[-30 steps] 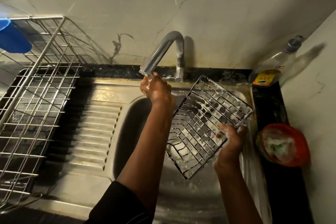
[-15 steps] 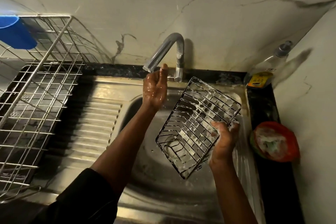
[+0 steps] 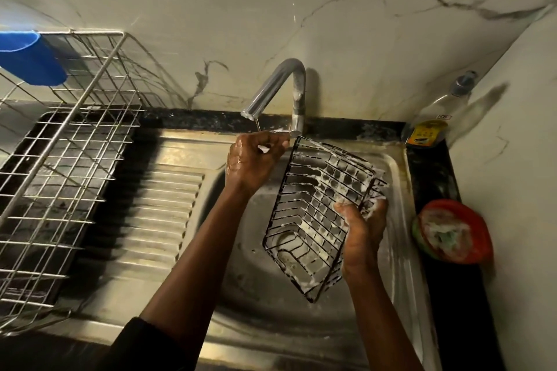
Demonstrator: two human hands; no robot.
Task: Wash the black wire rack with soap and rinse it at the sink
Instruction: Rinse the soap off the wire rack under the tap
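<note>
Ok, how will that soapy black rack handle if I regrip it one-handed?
Probably slippery: white suds coat the rack and the right hand gripping its edge. Likely stiff: held by one side, tilted over the sink, it keeps its shape. Likely light for its size, being open wire held in one hand.

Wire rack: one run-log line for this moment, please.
black wire rack: soapy, tilted over sink | right hand: grips rack edge | left hand: curled under tap trickle
</note>
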